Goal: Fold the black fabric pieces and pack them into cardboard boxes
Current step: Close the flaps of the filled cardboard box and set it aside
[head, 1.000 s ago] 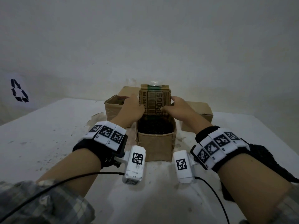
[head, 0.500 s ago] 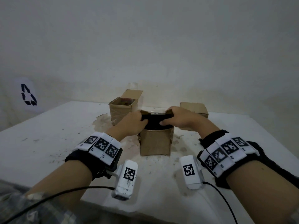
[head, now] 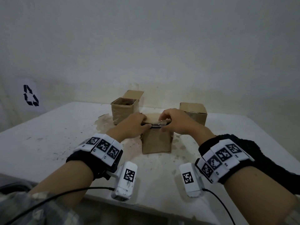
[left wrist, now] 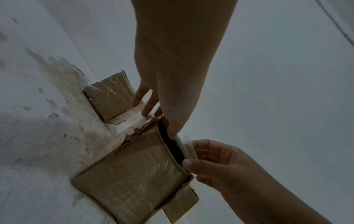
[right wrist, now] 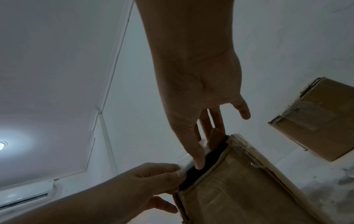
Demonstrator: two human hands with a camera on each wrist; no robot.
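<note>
A small cardboard box (head: 156,142) stands mid-table with its lid flap (head: 152,118) folded down. Through the slit under the flap's front edge shows black fabric (left wrist: 172,145) (right wrist: 206,163) packed inside. My left hand (head: 136,122) (left wrist: 161,121) has its fingers on top of the flap and its thumb at the front edge. My right hand (head: 175,122) (right wrist: 203,144) holds the same edge from the right, thumb in the slit, over a glossy tape strip (head: 159,123). More black fabric (head: 259,151) lies behind my right wrist.
An open cardboard box (head: 125,108) stands at the back left, a closed one (head: 194,111) at the back right, both near the wall. The white table (head: 48,135) is stained around the boxes; its front edge runs under my forearms.
The lid flap stood upright a second ago; both hands have brought it down over the fabric. The head view has pulled back and up.
</note>
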